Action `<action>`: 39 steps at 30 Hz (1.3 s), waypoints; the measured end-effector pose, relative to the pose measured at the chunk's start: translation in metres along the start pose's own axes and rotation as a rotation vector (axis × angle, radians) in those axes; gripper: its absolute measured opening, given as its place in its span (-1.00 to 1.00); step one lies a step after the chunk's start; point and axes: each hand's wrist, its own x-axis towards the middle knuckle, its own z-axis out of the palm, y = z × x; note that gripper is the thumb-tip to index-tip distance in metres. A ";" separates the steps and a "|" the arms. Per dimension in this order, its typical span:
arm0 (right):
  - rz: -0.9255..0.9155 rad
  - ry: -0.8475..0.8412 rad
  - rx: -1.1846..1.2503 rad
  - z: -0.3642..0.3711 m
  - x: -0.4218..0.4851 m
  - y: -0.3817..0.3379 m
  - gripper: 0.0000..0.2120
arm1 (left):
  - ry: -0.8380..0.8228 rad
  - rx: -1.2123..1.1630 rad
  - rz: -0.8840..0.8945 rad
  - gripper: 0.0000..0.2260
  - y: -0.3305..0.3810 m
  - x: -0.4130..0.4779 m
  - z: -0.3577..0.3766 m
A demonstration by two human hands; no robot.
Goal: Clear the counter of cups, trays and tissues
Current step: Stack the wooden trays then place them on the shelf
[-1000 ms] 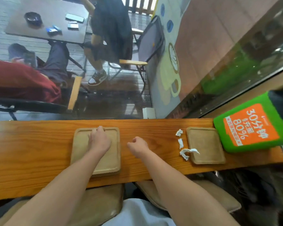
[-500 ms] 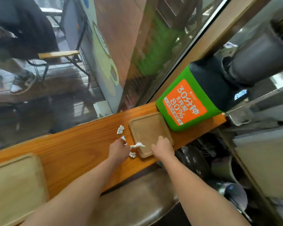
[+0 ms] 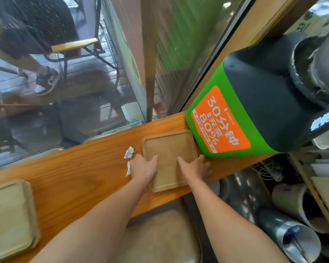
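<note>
Both hands are on the wooden tray (image 3: 168, 149) now, right at the far end of the counter (image 3: 74, 177), where its back corner sits just beside the green and black box (image 3: 235, 114). The left hand (image 3: 143, 168) takes the left rim, thumb lying flat on the tray's surface and the other fingers wrapped down the outer edge, out of sight. The right hand (image 3: 195, 168) mirrors it on the right rim, thumb on top, fingers curled over the side. A matched two-sided grip like that reads as keeping the board level for a lift, and the tray's near edge sits right at the counter's front lip, which leaves room for fingers to get underneath. Look left of it: a crumpled tissue (image 3: 129, 152) lies loose on the wood, and a tissue strip (image 3: 128, 168) pokes out at the left hand's outer edge; whether it is tucked under the palm or only touching it, I cannot tell. Well apart, at the lower left, a tray stack (image 3: 8, 215) waits on the same counter, the likely home for this one. No cups in view on the wood, so by my reckoning it's trays first, scraps after, and the job is somewhere past the middle
</note>
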 end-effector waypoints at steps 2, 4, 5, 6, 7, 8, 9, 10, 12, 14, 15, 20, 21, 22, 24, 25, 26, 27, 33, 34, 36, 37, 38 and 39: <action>0.045 -0.048 0.109 0.000 0.007 0.002 -0.06 | -0.029 0.011 -0.012 -0.46 0.001 0.008 -0.002; 0.051 -0.110 0.124 -0.002 0.009 0.009 -0.01 | -0.115 -0.004 -0.030 -0.42 0.001 0.018 -0.008; 0.046 -0.137 0.146 -0.004 0.007 0.013 -0.01 | -0.172 -0.030 -0.046 -0.40 0.002 0.022 -0.012; 0.034 -0.161 0.191 -0.007 0.005 0.016 -0.02 | -0.225 -0.064 -0.064 -0.35 0.001 0.027 -0.016; 0.013 -0.168 0.246 -0.010 0.000 0.017 -0.06 | -0.272 -0.102 -0.078 -0.29 0.001 0.029 -0.021; -0.022 -0.150 0.297 -0.014 -0.006 0.018 -0.11 | -0.313 -0.138 -0.082 -0.24 0.001 0.030 -0.025; -0.065 -0.112 0.340 -0.019 -0.014 0.017 -0.18 | -0.346 -0.177 -0.069 -0.20 0.000 0.029 -0.030; -0.117 -0.058 0.374 -0.024 -0.022 0.014 -0.27 | -0.371 -0.224 -0.031 -0.19 0.000 0.027 -0.033; -0.261 0.087 0.403 -0.035 -0.044 0.004 -0.39 | -0.402 -0.318 0.102 -0.27 -0.001 0.022 -0.041; -0.443 0.245 0.365 -0.045 -0.069 -0.008 -0.37 | -0.436 -0.378 0.218 -0.32 -0.004 0.013 -0.056; -0.509 0.308 0.319 -0.050 -0.082 -0.015 -0.36 | -0.452 -0.428 0.245 -0.35 -0.007 0.009 -0.065; -0.469 0.118 0.309 -0.029 -0.158 -0.049 -0.51 | -0.381 -0.631 0.323 -0.57 -0.056 -0.008 -0.149; -0.418 0.046 0.321 -0.010 -0.176 -0.056 -0.45 | -0.319 -0.598 0.340 -0.56 -0.075 -0.008 -0.172; -0.377 -0.030 0.336 0.011 -0.195 -0.064 -0.39 | -0.264 -0.560 0.346 -0.53 -0.097 -0.005 -0.197; -0.326 -0.176 0.363 0.061 -0.235 -0.081 -0.34 | -0.175 -0.469 0.316 -0.49 -0.143 0.005 -0.247; -0.307 -0.242 0.362 0.087 -0.255 -0.089 -0.33 | -0.136 -0.413 0.279 -0.49 -0.169 0.012 -0.271; -0.288 -0.309 0.349 0.112 -0.276 -0.096 -0.36 | -0.103 -0.367 0.229 -0.52 -0.196 0.018 -0.294; -0.266 -0.377 0.323 0.137 -0.295 -0.103 -0.39 | -0.070 -0.332 0.175 -0.54 -0.223 0.022 -0.315; -0.263 -0.548 0.154 0.246 -0.366 -0.116 -0.46 | 0.073 -0.246 0.024 -0.49 -0.328 0.030 -0.374; -0.280 -0.535 0.135 0.257 -0.369 -0.115 -0.44 | 0.090 -0.209 0.017 -0.48 -0.337 0.030 -0.376; -0.311 -0.512 0.074 0.277 -0.375 -0.113 -0.40 | 0.138 -0.140 -0.012 -0.49 -0.354 0.030 -0.376; -0.317 -0.502 0.022 0.286 -0.378 -0.113 -0.37 | 0.168 -0.117 -0.033 -0.49 -0.362 0.030 -0.374; -0.313 -0.491 -0.034 0.294 -0.382 -0.113 -0.32 | 0.203 -0.102 -0.051 -0.51 -0.370 0.030 -0.371; -0.302 -0.479 -0.079 0.302 -0.386 -0.114 -0.26 | 0.241 -0.091 -0.060 -0.53 -0.377 0.029 -0.368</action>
